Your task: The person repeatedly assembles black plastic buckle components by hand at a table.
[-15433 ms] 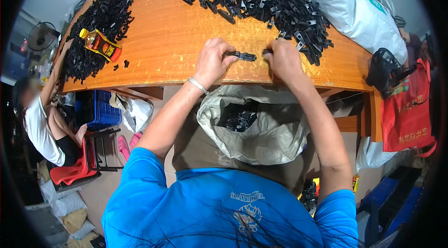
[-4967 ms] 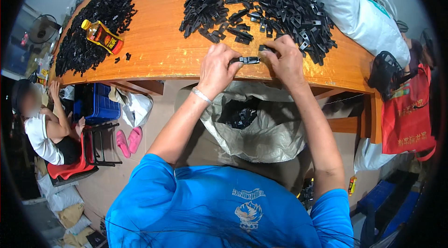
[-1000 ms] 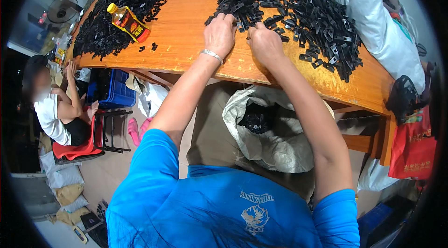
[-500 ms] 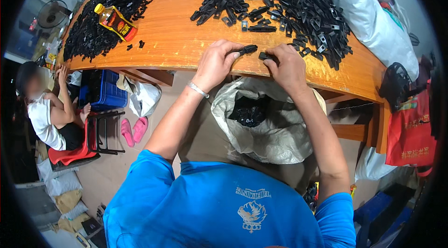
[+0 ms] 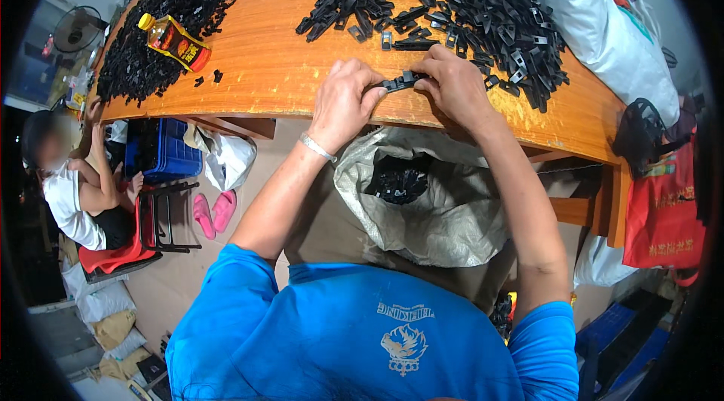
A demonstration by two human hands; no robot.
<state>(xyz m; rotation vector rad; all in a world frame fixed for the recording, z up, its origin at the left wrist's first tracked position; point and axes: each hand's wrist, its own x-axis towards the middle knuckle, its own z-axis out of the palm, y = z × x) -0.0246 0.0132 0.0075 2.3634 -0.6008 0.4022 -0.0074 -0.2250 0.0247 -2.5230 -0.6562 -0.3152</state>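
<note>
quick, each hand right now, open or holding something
Left hand: closed, holding a black plastic piece.
Right hand: closed at its other end; exact grip partly hidden.

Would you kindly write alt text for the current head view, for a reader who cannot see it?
A person's left hand and right hand hold black plastic parts between them at a wooden table. Beyond is a heap of black parts; to the left, a yellow-capped bottle is by a second black heap. An open woven sack is below.
</note>
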